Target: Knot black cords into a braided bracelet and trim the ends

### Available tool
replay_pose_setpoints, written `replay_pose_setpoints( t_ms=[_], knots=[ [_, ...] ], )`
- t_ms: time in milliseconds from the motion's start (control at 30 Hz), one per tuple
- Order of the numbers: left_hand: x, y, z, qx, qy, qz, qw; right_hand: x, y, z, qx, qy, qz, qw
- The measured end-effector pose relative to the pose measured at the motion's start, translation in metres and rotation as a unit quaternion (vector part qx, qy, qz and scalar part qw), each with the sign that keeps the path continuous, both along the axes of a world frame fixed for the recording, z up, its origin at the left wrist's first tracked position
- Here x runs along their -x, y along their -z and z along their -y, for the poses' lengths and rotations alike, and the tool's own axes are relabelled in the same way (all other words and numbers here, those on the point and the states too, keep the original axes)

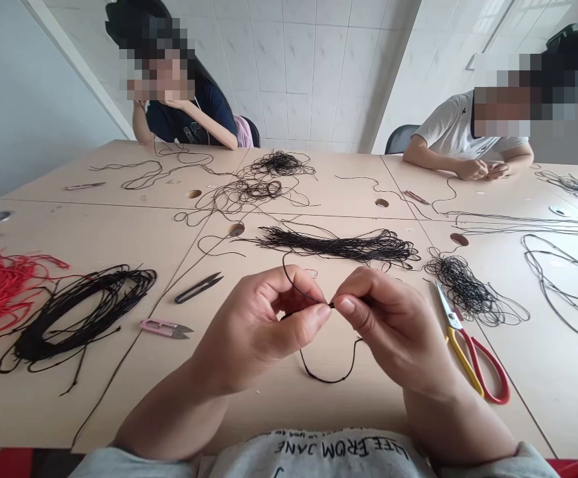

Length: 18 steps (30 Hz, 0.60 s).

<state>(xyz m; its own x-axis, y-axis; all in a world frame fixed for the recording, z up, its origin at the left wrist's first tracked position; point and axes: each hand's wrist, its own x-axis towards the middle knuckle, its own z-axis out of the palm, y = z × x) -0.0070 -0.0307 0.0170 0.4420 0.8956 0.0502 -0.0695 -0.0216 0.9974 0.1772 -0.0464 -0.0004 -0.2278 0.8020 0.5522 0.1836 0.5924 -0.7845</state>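
Note:
A thin black cord [325, 381] is pinched between my two hands, which meet fingertip to fingertip above the table. My left hand [274, 318] closes thumb and forefinger on it, and one strand arches up over those fingers. On the other side my right hand [386, 325] grips the cord with its thumb and forefinger, close to a small dark knot [331, 305]. Below the hands the cord hangs in a loop. Just beyond my fingers lies a long bundle of black cords [339, 245].
Red-and-yellow scissors [461, 345] lie right of my right arm, by a tangled black cord heap [468, 285]. To the left are black thread snips [198, 288], pink snips [164, 328], a black cord coil [84, 312] and red cords [0, 292]. Two people sit across the table.

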Motion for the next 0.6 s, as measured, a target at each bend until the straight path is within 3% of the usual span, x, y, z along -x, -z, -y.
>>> replay_pose_setpoints(
  t_ms=[233, 600],
  knots=[
    [0.003, -0.0001, -0.0026, -0.022, 0.017, -0.031, 0.999, -0.0002, -0.0015, -0.0015, 0.037, -0.026, -0.004, 0.999],
    [0.0027, -0.0018, -0.0008, -0.05, 0.017, -0.048, 0.997, -0.0018, -0.0042, -0.0004, 0.03, -0.011, 0.006, 0.999]
  ],
)
